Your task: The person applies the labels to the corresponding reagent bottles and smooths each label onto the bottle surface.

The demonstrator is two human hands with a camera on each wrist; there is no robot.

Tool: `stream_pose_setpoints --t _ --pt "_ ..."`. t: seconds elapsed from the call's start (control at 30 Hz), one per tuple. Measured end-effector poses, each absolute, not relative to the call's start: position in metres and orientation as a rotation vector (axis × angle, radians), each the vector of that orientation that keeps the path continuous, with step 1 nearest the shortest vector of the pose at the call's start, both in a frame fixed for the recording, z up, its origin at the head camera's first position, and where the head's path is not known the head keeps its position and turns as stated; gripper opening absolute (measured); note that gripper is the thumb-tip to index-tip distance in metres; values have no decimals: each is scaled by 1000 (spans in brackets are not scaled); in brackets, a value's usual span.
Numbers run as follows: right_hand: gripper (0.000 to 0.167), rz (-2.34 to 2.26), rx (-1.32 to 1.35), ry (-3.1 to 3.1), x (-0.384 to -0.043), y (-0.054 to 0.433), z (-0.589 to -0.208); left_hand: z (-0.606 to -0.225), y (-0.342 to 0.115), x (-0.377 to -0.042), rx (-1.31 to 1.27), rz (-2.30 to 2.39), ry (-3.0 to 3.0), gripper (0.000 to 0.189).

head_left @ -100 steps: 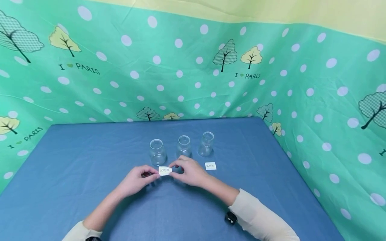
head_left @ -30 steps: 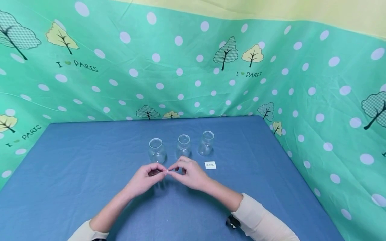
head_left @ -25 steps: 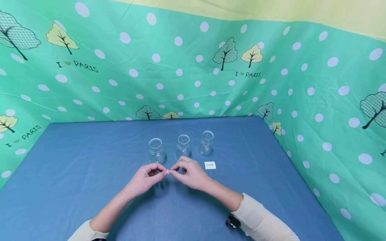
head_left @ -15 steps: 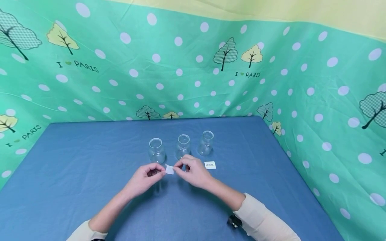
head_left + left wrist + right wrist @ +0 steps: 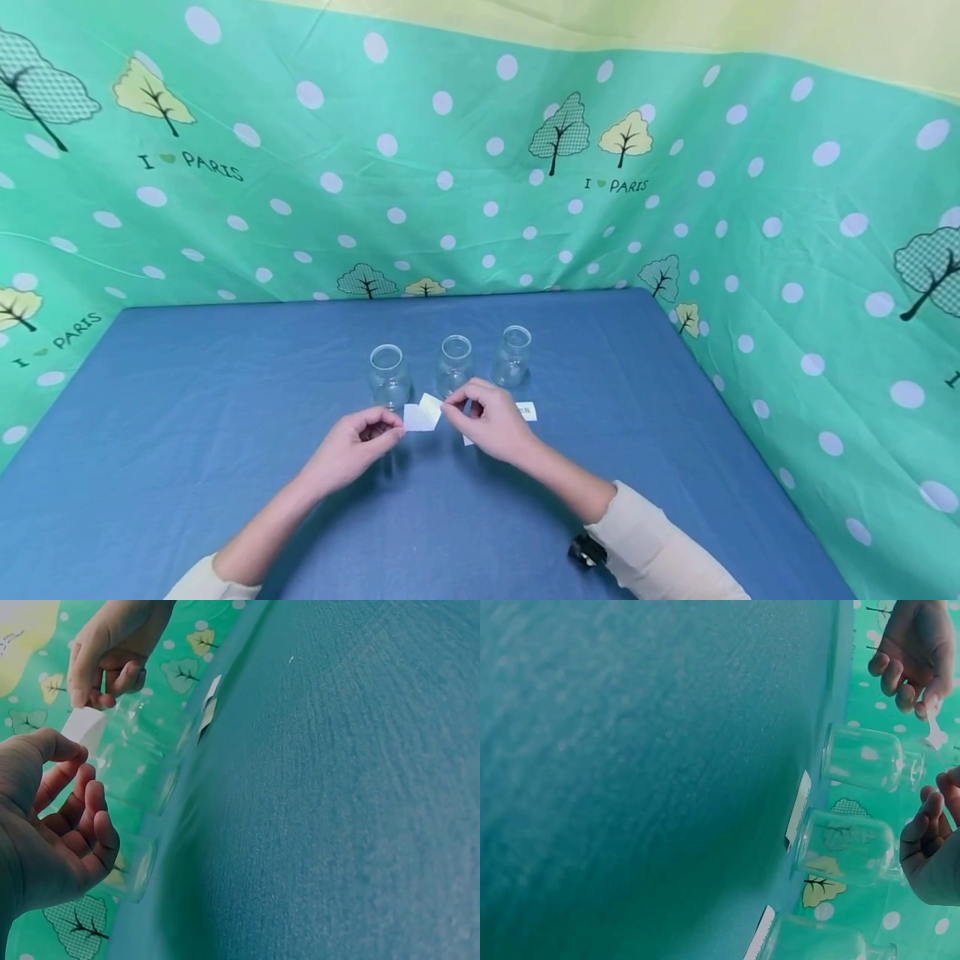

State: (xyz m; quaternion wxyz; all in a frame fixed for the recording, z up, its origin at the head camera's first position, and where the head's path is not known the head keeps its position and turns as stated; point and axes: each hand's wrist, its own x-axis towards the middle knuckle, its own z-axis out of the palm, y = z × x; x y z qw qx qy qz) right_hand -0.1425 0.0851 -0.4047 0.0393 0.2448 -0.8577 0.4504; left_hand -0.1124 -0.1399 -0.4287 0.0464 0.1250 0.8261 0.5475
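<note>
Between my two hands a small white paper label is held above the table, its two flaps spread into a V. My left hand pinches the left flap between thumb and forefinger. The other flap's right edge is pinched by my right hand. In the left wrist view, the label spans from hand to hand. A second label, with writing, lies on the table, partly behind my right hand. One more white label shows only a corner below that hand.
Three clear glass jars stand in a row just beyond the hands: a left jar, a middle jar and a right jar. A blue cloth covers the table. Behind it hangs a green patterned curtain.
The held label has turned from its written face, through edge-on, to its plain back, and now spreads into two flaps. My right hand has moved up and right, away from the left.
</note>
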Motion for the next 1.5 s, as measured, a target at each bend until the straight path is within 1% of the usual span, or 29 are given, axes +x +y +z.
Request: stream_pose_setpoints --t 0.27,0.63,1.23,1.5 --pt "5 1395 687 -2642 -143 88 -405 -430 -142 -111 345 1646 2519 13" --pt "5 1382 550 -2664 -145 91 -404 -433 -144 -110 275 1626 2518 10" --pt "5 1367 542 -2669 -145 92 -406 -440 -151 -112 167 1554 2493 16" --pt "5 1361 540 -2678 -146 94 -407 -441 -154 -111 68 1419 2587 13"
